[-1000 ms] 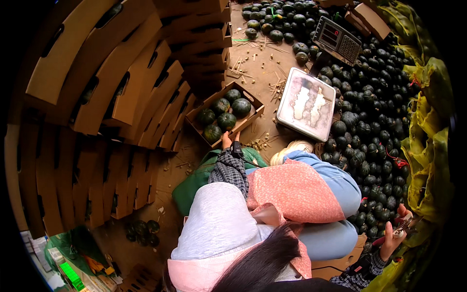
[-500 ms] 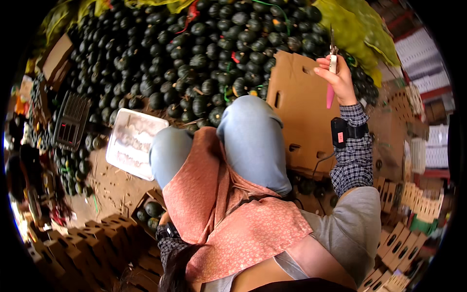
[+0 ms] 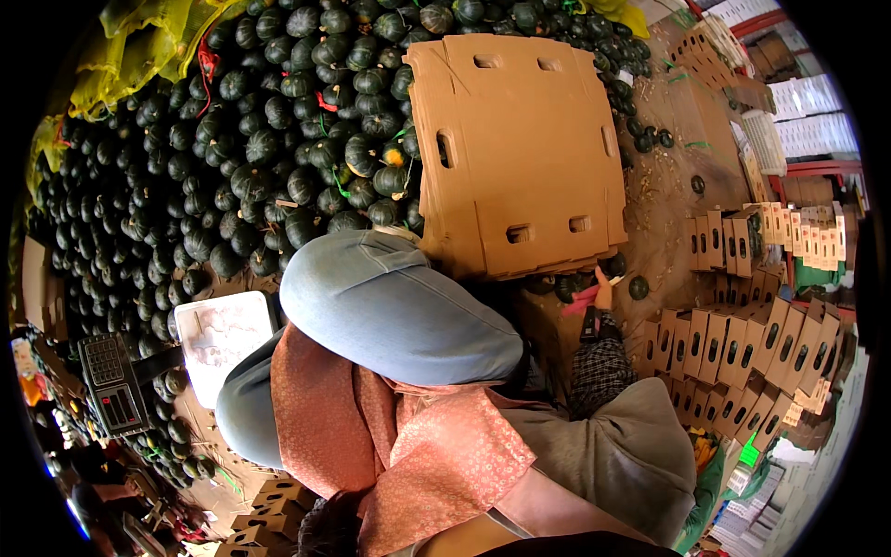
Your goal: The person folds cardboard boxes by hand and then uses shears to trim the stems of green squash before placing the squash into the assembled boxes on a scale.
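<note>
Low at my right side, beside the near right corner of a stack of flat cardboard boxes, is my right hand (image 3: 604,291). Its fingers are closed round pink-handled shears (image 3: 581,301), whose blades I cannot make out. Dark green squashes (image 3: 564,288) lie on the floor close to this hand, and another squash (image 3: 639,287) sits just right of it. Whether the fingers touch any of them cannot be told. My left hand is out of sight, hidden behind my body and apron.
The cardboard stack (image 3: 529,139) lies ahead of my knees, against a large heap of squashes (image 3: 269,148). A scale with a white tray (image 3: 223,339) stands at left. Rows of folded boxes (image 3: 733,343) fill the right, and yellow net sacks (image 3: 139,56) lie far left.
My view and body have turned rightward. My right hand has come down from above the far right of the cardboard to the floor near its corner, still gripping the shears.
</note>
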{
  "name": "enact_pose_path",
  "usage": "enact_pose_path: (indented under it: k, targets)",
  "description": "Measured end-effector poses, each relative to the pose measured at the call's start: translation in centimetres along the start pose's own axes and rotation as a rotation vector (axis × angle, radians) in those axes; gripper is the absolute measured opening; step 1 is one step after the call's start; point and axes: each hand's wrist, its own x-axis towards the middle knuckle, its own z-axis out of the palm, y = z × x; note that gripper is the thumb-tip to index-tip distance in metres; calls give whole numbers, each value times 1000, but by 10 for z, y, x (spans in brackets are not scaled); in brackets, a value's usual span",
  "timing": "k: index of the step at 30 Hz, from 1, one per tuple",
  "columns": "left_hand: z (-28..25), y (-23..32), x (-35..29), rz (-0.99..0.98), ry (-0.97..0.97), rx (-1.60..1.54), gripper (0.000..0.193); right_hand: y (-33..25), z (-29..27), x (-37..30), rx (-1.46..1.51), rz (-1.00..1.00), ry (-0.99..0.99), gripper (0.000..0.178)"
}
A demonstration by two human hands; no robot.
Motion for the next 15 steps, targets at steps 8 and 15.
enact_pose_path:
  k: [8,15]
  targets:
    - [-2,1,-11,-6,8,66,43,51,79,26,479,152,-69,62]
    - [37,-4,-6,-2,-33,47,46,6,107,-4,389,73,-125,54]
